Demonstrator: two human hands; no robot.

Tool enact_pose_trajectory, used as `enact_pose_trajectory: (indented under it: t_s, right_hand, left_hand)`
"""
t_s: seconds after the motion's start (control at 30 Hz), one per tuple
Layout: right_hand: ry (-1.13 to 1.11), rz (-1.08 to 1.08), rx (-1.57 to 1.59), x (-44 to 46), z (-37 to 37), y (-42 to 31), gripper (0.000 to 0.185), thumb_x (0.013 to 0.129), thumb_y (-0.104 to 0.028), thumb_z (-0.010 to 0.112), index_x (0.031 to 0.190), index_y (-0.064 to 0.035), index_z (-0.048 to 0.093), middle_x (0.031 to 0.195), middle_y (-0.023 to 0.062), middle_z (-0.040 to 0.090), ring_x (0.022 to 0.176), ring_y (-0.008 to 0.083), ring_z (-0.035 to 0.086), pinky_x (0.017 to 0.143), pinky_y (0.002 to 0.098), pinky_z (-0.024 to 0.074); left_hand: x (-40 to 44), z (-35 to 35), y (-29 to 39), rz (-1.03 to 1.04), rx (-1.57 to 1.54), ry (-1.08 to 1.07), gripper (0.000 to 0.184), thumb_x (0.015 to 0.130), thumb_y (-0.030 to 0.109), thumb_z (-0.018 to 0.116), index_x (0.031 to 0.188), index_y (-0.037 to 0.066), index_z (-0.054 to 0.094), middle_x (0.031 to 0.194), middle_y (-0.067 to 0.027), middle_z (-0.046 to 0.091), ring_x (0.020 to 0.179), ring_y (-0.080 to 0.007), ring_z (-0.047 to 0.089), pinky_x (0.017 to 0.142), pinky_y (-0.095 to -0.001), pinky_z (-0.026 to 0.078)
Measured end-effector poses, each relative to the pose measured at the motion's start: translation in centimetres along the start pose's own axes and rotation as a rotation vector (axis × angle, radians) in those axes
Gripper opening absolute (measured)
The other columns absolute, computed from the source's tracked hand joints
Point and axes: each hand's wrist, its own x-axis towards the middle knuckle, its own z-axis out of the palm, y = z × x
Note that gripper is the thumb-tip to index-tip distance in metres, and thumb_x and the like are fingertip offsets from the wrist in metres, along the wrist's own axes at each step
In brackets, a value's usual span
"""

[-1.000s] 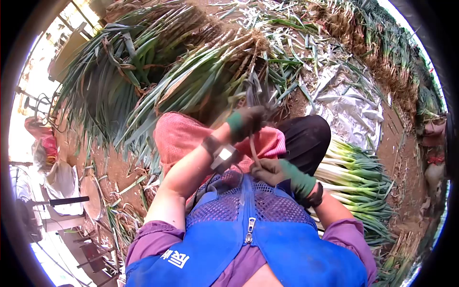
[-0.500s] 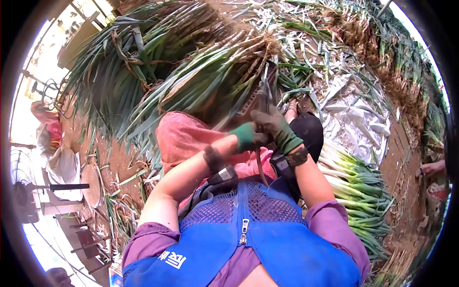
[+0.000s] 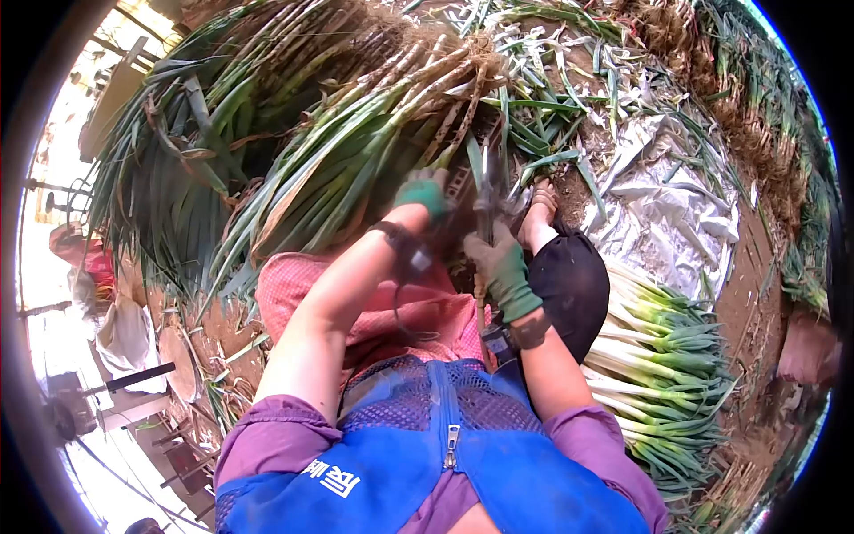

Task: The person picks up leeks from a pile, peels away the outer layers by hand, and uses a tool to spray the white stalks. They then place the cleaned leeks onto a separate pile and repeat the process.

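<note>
My left hand, in a green and grey glove, is at the root-end side of a heap of long green onions. Its fingers are blurred but look stretched out, with nothing visible in them. My right hand, gloved alike, is closed around a slender grey tool that looks like an air blow gun, pointing away from me. A thin brown hose runs from below this hand toward my lap. Cleaned green onions with white stems lie in a pile to the right of my knee.
A crumpled white sheet covers ground on the right. Peeled leaves and scraps litter the far ground. More onions are stacked along the right edge. A fan and a round stool top stand at left.
My hands were close together and have moved apart. My left hand has gone forward and left to the onion heap. My right hand has shifted slightly back toward me, holding the tool.
</note>
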Motion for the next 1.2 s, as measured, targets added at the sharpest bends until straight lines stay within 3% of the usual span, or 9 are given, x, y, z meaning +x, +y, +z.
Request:
enact_pose_trajectory:
  t_s: [0.2,0.33,0.37,0.5,0.57,0.73,0.83,0.93,1.2]
  right_hand:
    - [0.047,-0.019,-0.136,0.3,-0.2,0.2,0.041,0.079,-0.028,0.070,0.100,0.0049,0.060,0.079,0.0167,0.065,0.068,0.0228,0.061,0.065,0.0383,0.0509]
    - [0.095,0.057,-0.057,1.2,-0.7,1.0,0.042,0.079,-0.029,0.071,0.100,0.0055,0.060,0.077,0.0165,0.065,0.067,0.0226,0.061,0.064,0.0386,0.0508]
    - [0.091,0.068,-0.044,1.2,-0.8,1.2,0.042,0.079,-0.029,0.072,0.100,0.0055,0.059,0.077,0.0163,0.065,0.067,0.0230,0.061,0.064,0.0389,0.0509]
    - [0.018,0.066,-0.270,-0.4,-0.3,2.0,0.045,0.079,-0.034,0.067,0.103,0.0031,0.060,0.083,0.0236,0.067,0.076,0.0373,0.066,0.070,0.0436,0.0522]
    - [-0.094,0.069,-0.370,-2.5,-0.2,1.3,0.047,0.079,-0.038,0.064,0.106,0.0003,0.060,0.088,0.0290,0.067,0.086,0.0455,0.066,0.076,0.0475,0.0520]
    - [-0.120,-0.009,-0.450,-8.5,-0.4,0.3,0.042,0.082,-0.032,0.068,0.108,-0.0002,0.062,0.086,0.0251,0.068,0.086,0.0411,0.068,0.075,0.0446,0.0522]
    - [-0.167,-0.058,-0.415,-11.4,-1.3,-1.2,0.040,0.083,-0.032,0.068,0.107,-0.0016,0.061,0.088,0.0253,0.067,0.085,0.0409,0.068,0.073,0.0455,0.0518]
    - [-0.153,0.001,-0.510,-11.0,-1.5,-2.0,0.048,0.080,-0.036,0.070,0.113,-0.0017,0.060,0.090,0.0249,0.069,0.089,0.0428,0.068,0.077,0.0486,0.0530]
    - [-0.205,0.024,-0.604,-9.9,0.0,-1.1,0.054,0.079,-0.041,0.068,0.111,0.0019,0.058,0.091,0.0281,0.068,0.091,0.0447,0.067,0.079,0.0479,0.0535]
  left_hand:
    - [3.4,2.2,0.7,-0.276,0.148,-0.127,0.065,0.082,0.025,0.071,0.142,0.021,0.046,0.141,-0.0148,0.049,0.132,-0.0367,0.048,0.101,-0.0472,0.048]
    - [3.3,0.7,-0.5,-0.294,0.016,-0.180,0.042,0.083,0.021,0.067,0.124,0.014,0.066,0.122,-0.0131,0.068,0.110,-0.0327,0.066,0.092,-0.0451,0.053]
    - [2.8,0.9,-1.0,-0.256,-0.059,-0.071,0.033,0.083,0.018,0.069,0.115,0.008,0.069,0.105,-0.0126,0.073,0.098,-0.0265,0.070,0.085,-0.0406,0.055]
    - [0.6,0.5,-1.9,-0.251,-0.852,-0.152,0.033,0.082,0.019,0.074,0.110,0.003,0.068,0.088,-0.0097,0.070,0.075,-0.0135,0.065,0.067,-0.0310,0.052]
    - [-0.7,0.6,-2.2,-0.188,-0.958,-0.162,0.034,0.083,0.020,0.073,0.111,0.004,0.068,0.086,-0.0099,0.070,0.072,-0.0151,0.064,0.066,-0.0313,0.052]
    - [-1.8,3.2,-3.2,-0.294,-0.932,-0.183,0.039,0.080,0.026,0.070,0.113,0.006,0.069,0.091,-0.0112,0.072,0.080,-0.0168,0.067,0.075,-0.0321,0.054]
    - [-2.2,5.3,-2.9,-0.226,-0.737,0.021,0.039,0.080,0.026,0.069,0.113,0.006,0.071,0.094,-0.0131,0.073,0.084,-0.0199,0.069,0.078,-0.0334,0.054]
    - [-3.5,4.2,-1.3,-0.272,-0.784,-0.063,0.038,0.080,0.025,0.069,0.112,0.006,0.071,0.097,-0.0147,0.073,0.086,-0.0228,0.070,0.080,-0.0340,0.054]
    - [-3.7,5.1,-3.5,-0.306,-0.927,0.036,0.028,0.078,0.020,0.076,0.100,0.004,0.071,0.079,-0.0032,0.068,0.068,-0.0119,0.061,0.064,-0.0290,0.051]
